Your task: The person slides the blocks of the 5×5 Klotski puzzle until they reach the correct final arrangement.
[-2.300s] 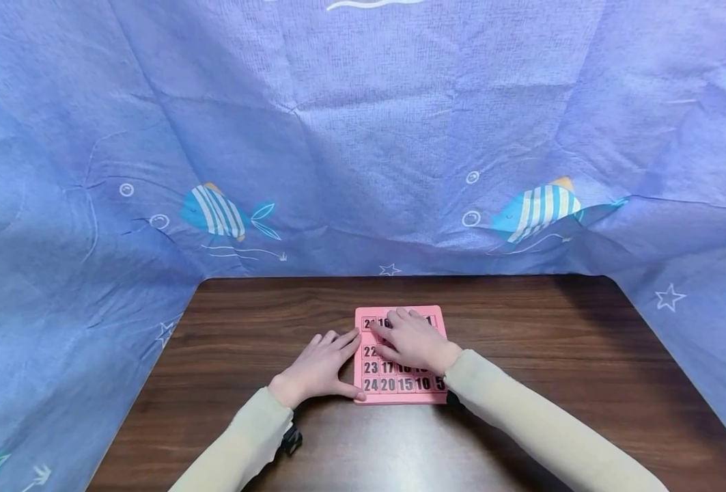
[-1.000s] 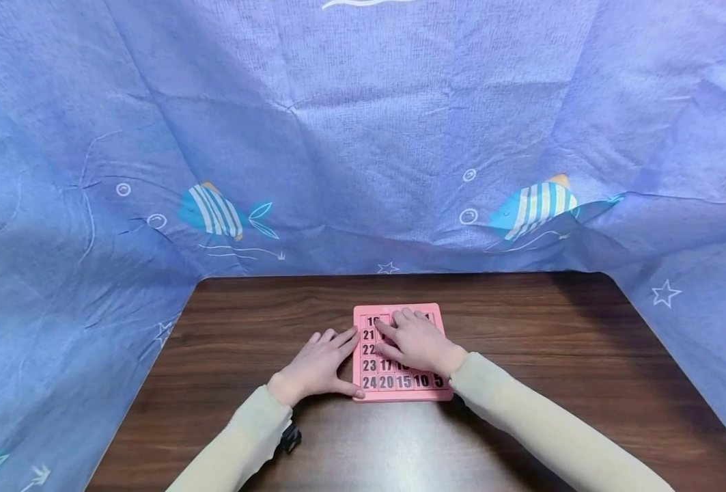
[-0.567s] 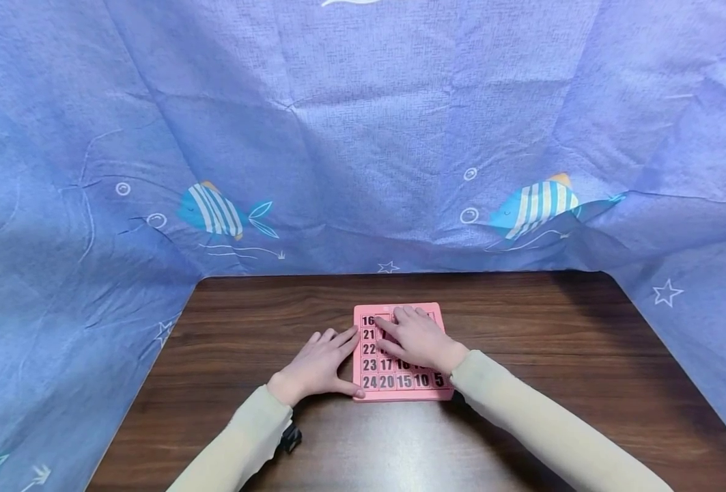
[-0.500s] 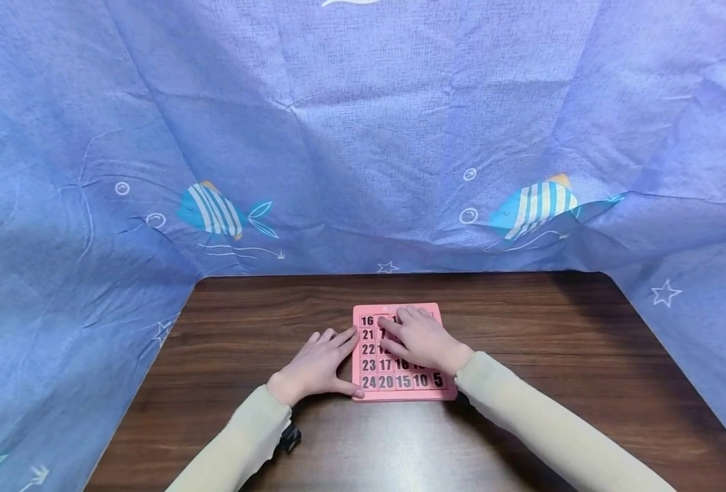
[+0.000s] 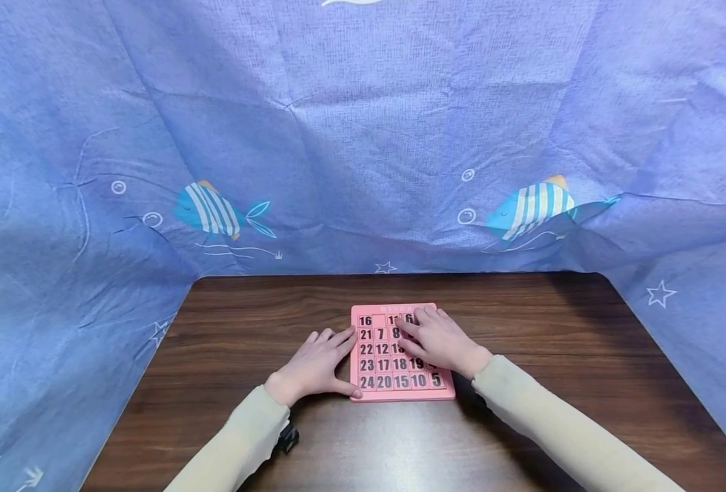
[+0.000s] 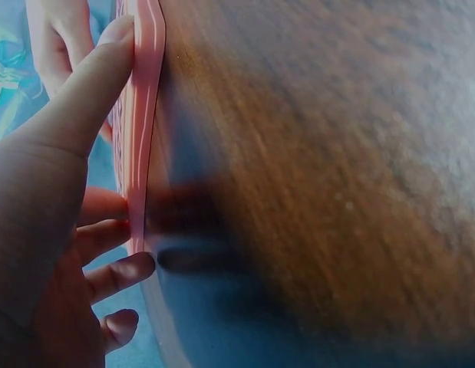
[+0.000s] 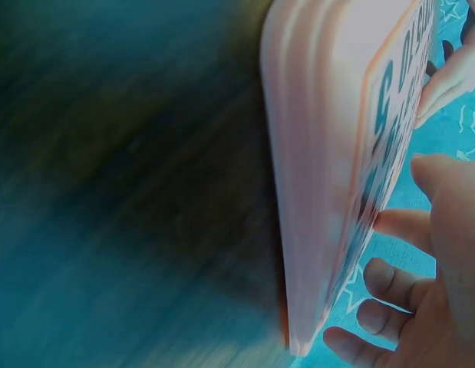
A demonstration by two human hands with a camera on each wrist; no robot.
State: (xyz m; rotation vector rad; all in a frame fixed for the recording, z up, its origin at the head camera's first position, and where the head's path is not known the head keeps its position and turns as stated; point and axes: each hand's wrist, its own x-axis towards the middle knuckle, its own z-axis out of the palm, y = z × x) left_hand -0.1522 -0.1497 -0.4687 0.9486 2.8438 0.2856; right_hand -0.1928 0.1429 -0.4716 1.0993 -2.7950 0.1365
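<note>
A pink sliding number puzzle (image 5: pixel 406 395) lies flat on the table in the head view. Its top row starts with tile 16 (image 5: pixel 365 321), then a gap, then tile 11 (image 5: pixel 392 320). My left hand (image 5: pixel 313 369) rests along its left edge, fingertips at the upper side and thumb on the near left corner; the left wrist view shows this thumb (image 6: pixel 107 57) on the frame. My right hand (image 5: pixel 442 342) lies over the board's right part, index fingertip at tile 11, hiding several tiles. In the right wrist view its fingers (image 7: pixel 402 226) spread loosely, one touching the board's face.
The dark wood-grain table (image 5: pixel 264 301) extends around the puzzle. Behind and beside it hangs a blue cloth (image 5: pixel 363 171) printed with fish and stars. A black device (image 5: pixel 287 437) sits under the left wrist.
Tile 21 has gone down from the top left corner and tile 16 has slid left into it, leaving a gap beside it. My right hand has shifted right; my left hand stays at the edge.
</note>
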